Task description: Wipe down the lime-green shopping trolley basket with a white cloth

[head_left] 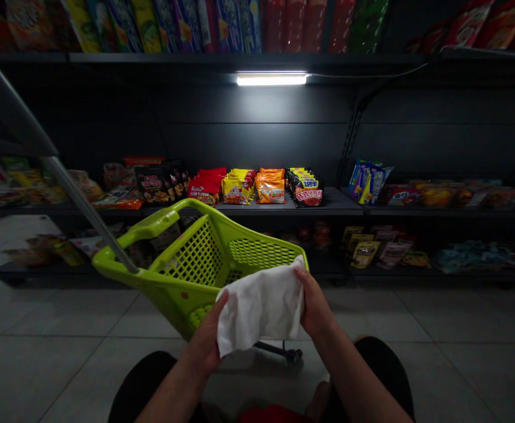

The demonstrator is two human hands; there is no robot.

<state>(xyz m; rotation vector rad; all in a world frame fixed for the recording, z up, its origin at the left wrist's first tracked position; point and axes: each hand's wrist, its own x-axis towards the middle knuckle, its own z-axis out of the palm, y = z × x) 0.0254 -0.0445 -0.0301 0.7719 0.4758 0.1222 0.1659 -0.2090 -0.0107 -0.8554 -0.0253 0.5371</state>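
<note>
A white cloth (260, 308), crumpled and folded over, hangs between my hands in front of me. My left hand (204, 332) grips its lower left side, and my right hand (314, 302) pinches its upper right corner. Directly behind the cloth stands a lime-green plastic shopping basket cart (191, 264) with mesh walls, its near part hidden by the cloth and my hands. A grey metal pull handle (85, 205) rises from its left rim toward the upper left. I cannot see what the basket holds.
Dark store shelves run ahead, with rows of snack packets (257, 188) on the middle shelf and more packets (196, 23) on the top shelf. A strip light (271, 79) sits under the top shelf. Grey floor tiles (460, 311) surround the cart.
</note>
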